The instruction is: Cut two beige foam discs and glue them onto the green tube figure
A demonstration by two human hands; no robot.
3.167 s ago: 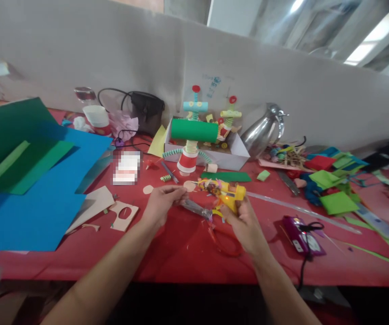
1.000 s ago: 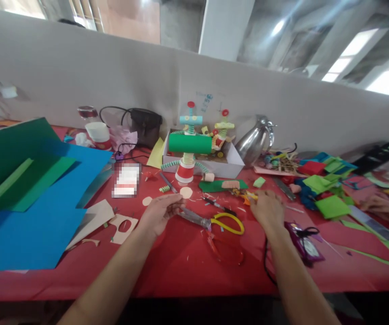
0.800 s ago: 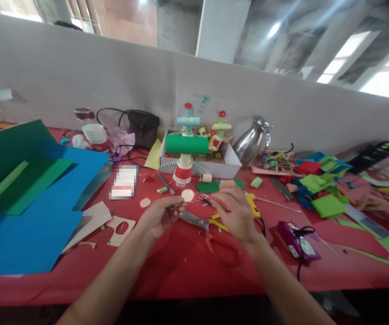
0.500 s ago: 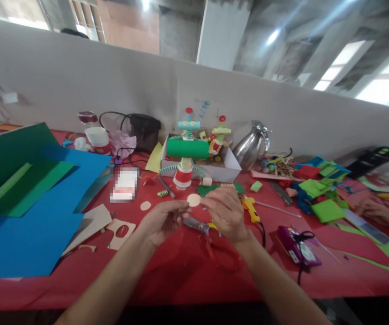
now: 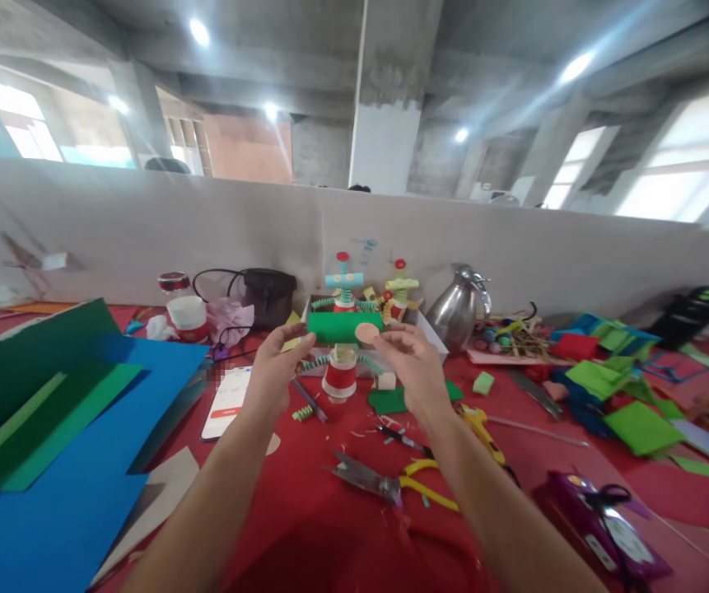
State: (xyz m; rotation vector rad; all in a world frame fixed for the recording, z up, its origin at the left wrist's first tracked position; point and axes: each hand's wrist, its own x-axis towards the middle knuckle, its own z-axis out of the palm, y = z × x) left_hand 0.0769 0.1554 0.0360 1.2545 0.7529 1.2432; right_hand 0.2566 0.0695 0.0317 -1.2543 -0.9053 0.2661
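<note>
Head view: right hand (image 5: 412, 371), raised above the red tablecloth (image 5: 329, 527), pinches a small round beige paper disc (image 5: 367, 333) at the fingertips, the disc held against the right end of the green paper tube (image 5: 342, 326) of a standing paper-cup figure (image 5: 340, 380). Left hand (image 5: 277, 366), fingers loosely spread and gripping nothing, hovers just beside the tube's left end. 1 pair of yellow-handled scissors (image 5: 391, 484) lies on the cloth below the hands; 1 yellow glue gun (image 5: 481, 426) near the right forearm. 1 white cardboard box (image 5: 428, 333) behind the figure, 1 steel jug (image 5: 460, 307) to its right, blue card sheet (image 5: 58, 494) at left.
</note>
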